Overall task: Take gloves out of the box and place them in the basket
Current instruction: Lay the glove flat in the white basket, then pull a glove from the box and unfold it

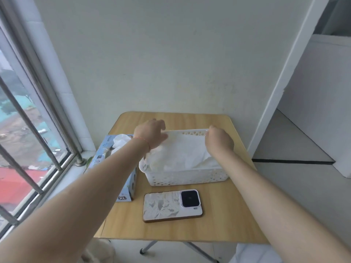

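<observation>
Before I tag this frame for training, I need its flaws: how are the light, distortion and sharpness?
Head view: soft daylight from the window, faint shadows, no glare. Wide-angle bending bows the window bars and stretches both forearms. The picture is mildly soft; white gloves blend into the white basket, so their edges are hard to trace. The phone reads clearly.

Left hand [152, 134]: fingers curled downward, thin red band at the wrist, forearm outstretched.
Right hand [218, 139]: knuckles up, fingers pinched together, forearm outstretched.
</observation>
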{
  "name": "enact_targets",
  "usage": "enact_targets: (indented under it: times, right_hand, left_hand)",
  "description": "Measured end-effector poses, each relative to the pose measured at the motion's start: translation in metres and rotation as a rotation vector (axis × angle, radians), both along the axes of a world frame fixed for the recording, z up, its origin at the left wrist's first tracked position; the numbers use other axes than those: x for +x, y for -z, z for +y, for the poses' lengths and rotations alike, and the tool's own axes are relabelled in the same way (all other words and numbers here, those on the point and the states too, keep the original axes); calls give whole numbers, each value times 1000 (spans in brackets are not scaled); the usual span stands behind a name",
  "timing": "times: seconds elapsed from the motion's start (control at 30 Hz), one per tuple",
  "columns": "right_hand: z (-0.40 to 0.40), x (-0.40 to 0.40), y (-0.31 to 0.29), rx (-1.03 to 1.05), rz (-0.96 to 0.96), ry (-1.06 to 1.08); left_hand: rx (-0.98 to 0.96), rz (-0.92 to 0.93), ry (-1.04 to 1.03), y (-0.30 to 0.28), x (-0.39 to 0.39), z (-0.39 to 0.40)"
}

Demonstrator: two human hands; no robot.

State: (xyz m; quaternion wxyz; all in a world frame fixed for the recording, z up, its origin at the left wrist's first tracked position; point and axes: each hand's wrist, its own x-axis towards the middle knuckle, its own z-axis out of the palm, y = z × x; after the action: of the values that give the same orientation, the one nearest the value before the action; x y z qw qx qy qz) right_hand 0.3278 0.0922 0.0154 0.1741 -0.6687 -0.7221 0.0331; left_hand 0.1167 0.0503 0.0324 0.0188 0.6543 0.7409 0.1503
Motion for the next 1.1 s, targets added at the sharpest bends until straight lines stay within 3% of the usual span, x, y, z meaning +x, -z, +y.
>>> enact_targets:
  times: [0.23, 0.53, 0.67, 0.77, 0.97, 1.1]
  right_hand:
    - [1, 4, 3, -14, -301, -72]
    - [-2, 6, 4, -46, -386, -144]
    - [-3, 9, 3, -47, -398, -153]
    - [-2, 8, 5, -26, -419, -159]
    - [-2, 6, 3, -18, -431, -171]
    - [-3, 6, 1, -36, -455, -171]
  left_hand:
    - [8, 15, 171, 7, 16, -6]
    - [-127, 77, 380, 11, 51, -24]
    - [-318, 187, 316, -1, 43, -26]
    - [-352, 249, 236, -10, 30, -27]
    - [-351, 88, 145, -11, 24, -31]
    - [-348, 97, 145, 0, 21, -32]
